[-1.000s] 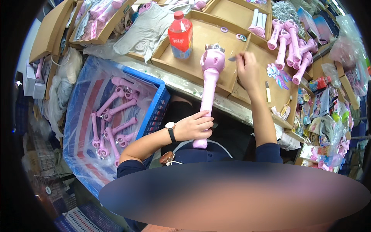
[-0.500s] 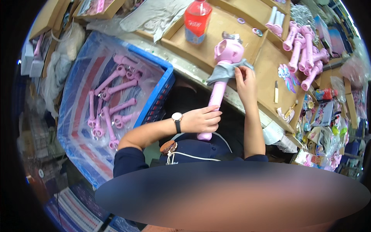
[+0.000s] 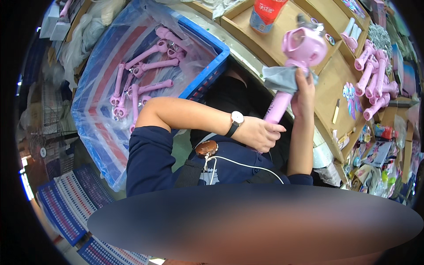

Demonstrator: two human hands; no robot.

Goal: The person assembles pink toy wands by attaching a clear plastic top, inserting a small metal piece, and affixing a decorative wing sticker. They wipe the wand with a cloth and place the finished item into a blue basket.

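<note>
A pink plastic toy wand (image 3: pixel 274 108), with a hollow round head at its upper end, slants up and away in front of my body. My left hand (image 3: pixel 261 134), with a watch on the wrist, is closed round the lower handle and hides its bottom end. Just below the head, a grey cloth (image 3: pixel 280 79) wraps the wand's neck. My right hand (image 3: pixel 304 95) grips the cloth against the neck, its thumb up along the near side and the other fingers mostly hidden behind. Something grey and silvery, blurred, shows at the top of the head.
Left stands a blue crate (image 3: pixel 206 73) lined with clear plastic, holding several pink wands. Ahead is a partitioned cardboard tray (image 3: pixel 329 86) with a red-labelled bottle (image 3: pixel 267 15), pink handles (image 3: pixel 375 75), colourful wing-shaped pieces (image 3: pixel 352 99) and a small knife (image 3: pixel 336 111).
My right hand has gone from pinching the cloth's right end to gripping it round the wand's neck. The wand is nearer and further right in view. The whole view has shifted too.
</note>
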